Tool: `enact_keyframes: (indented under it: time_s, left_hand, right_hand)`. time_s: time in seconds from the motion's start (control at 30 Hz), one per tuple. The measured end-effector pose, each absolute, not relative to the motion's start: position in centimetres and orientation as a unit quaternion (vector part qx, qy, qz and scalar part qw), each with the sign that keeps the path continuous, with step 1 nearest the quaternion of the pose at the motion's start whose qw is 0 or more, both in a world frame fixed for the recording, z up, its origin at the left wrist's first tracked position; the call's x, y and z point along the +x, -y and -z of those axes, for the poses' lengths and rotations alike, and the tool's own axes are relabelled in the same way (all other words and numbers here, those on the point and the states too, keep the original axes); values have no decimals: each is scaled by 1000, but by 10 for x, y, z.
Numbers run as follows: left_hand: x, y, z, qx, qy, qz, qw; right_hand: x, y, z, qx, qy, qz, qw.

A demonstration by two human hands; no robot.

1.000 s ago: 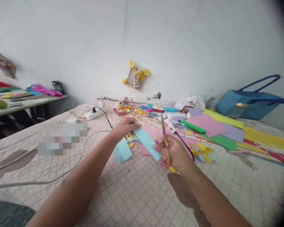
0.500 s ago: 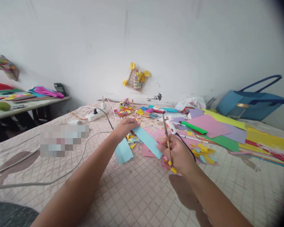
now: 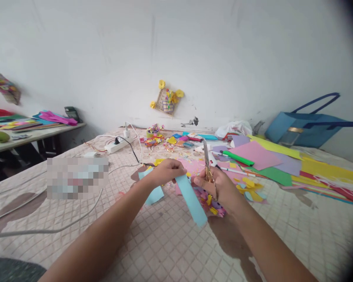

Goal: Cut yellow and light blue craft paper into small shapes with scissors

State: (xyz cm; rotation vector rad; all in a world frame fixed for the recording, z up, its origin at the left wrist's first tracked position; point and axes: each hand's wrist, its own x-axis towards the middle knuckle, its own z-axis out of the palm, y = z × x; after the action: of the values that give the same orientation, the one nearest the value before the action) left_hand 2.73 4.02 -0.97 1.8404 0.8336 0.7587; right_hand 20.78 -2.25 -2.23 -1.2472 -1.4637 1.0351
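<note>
Between the fingers of my left hand (image 3: 167, 172) is the upper end of a light blue paper strip (image 3: 191, 201), whose free end hangs down toward me at a slant. My right hand (image 3: 220, 186) is closed around a pair of scissors (image 3: 206, 156) with gold-coloured handles, blades pointing up and away. Its thumb and fingertips are close to the strip but look apart from it. Another light blue paper piece (image 3: 155, 196) lies on the table under my left wrist. Colourful paper scraps (image 3: 210, 203) lie below my right hand.
Behind my hands are a hot glue gun (image 3: 212, 159), a green marker (image 3: 238, 158) and yellow paper pieces (image 3: 251, 188). Coloured sheets (image 3: 255, 154) and a blue bag (image 3: 306, 127) are at right. A power strip (image 3: 119, 145) with cables stands at left.
My right hand has let go of the paper strip's lower end, which now hangs free. My left hand has shifted right and slightly lower with the strip. The scissors stay in my right hand.
</note>
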Motion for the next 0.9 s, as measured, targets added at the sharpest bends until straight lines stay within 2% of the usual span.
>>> enact_keyframes:
  time_s: [0.23,0.47,0.9]
  left_hand:
    - [40,-29,15,773,-354,-269,452]
    - [44,-23,8,828,-378,-289,298]
    - [23,-42,4,790,-395,-316,347]
  right_hand:
    - [199,22,29,-489,561,-448,495]
    - [195,25,30,-511,537,-475,475]
    - [196,22,39,-505,570,-451,466]
